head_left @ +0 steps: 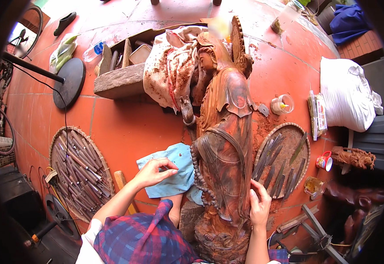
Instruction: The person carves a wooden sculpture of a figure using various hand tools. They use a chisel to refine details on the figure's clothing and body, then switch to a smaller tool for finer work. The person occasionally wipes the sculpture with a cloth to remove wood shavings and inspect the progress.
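Note:
A tall carved wooden statue [229,149] of a robed figure leans away from me, its head against a dirty cloth bundle [167,66]. A string of carved beads [197,169] hangs down its left side. My left hand [156,172] is apart from the statue, over a light blue cloth [174,154] on my leg. Its thumb and fingertips come together in a pinch; anything between them is too small to make out. My right hand [260,206] lies against the statue's lower right side, fingers slightly apart, with no tool visible in it.
A round basket [111,176] of many chisels lies at left, beside a wooden mallet [120,181]. Another basket [305,152] holds several flat files at right. Nearby are a jar [282,104], a red mug [324,161] and a white sack [346,94]. A wooden box [119,81] supports the bundle.

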`<control>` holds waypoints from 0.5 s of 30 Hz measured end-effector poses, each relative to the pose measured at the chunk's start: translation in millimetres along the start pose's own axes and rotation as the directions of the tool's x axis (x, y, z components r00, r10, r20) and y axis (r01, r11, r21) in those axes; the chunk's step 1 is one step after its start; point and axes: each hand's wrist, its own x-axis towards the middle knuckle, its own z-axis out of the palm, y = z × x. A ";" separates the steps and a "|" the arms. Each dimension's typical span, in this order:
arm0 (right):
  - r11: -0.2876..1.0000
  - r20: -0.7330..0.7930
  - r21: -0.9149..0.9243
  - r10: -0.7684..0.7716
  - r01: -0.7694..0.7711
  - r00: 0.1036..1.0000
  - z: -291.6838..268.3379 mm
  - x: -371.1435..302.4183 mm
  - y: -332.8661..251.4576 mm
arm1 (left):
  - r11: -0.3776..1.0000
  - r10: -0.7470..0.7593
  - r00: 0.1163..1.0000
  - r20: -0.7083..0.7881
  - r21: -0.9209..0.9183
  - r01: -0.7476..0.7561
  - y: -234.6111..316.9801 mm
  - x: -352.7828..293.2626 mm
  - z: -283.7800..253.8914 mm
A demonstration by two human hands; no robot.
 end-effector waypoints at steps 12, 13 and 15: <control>1.000 -0.030 -0.026 -0.005 0.005 1.000 3.2 -5.6 9.2 | 0.989 -0.113 0.992 -0.047 0.091 0.117 12.0 -31.1 2.5; 1.000 -0.014 -0.011 -0.011 0.011 1.000 3.6 -5.8 10.2 | 0.991 -0.098 0.992 -0.074 0.078 0.104 12.2 -42.4 5.2; 0.999 -0.003 0.022 -0.029 0.030 1.000 2.7 -4.7 9.6 | 0.996 -0.053 0.992 -0.119 0.066 0.061 10.3 -64.2 8.0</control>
